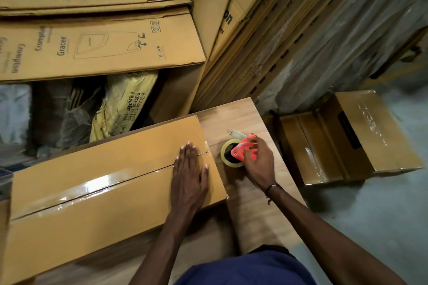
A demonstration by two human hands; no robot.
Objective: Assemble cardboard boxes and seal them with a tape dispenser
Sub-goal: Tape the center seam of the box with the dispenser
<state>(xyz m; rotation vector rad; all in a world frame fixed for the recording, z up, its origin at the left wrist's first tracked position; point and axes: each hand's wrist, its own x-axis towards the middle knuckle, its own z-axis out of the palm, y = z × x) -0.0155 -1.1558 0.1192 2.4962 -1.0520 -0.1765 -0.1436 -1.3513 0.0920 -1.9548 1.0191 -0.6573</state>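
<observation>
A closed cardboard box [92, 183] is laid flat on the wooden tabletop [252, 206], covering most of its left part, with its right end short of the tabletop's right edge. The centre seam between the box's top flaps is covered by a strip of clear tape [92, 186] along most of its length. The left hand [188, 177] is pressed flat on the box top near its right end, fingers straight and spread across the seam, nothing being gripped. The red tape dispenser [243, 149] is set on the bare tabletop just beside the box's right end, toward the far right corner, and is gripped by the right hand [258, 161], whose fingers are curled round its handle. A second, taped box [361, 139] is seen on the floor [382, 215] beyond the tabletop's right edge. Flattened cartons [99, 46] are stacked behind the far edge.
</observation>
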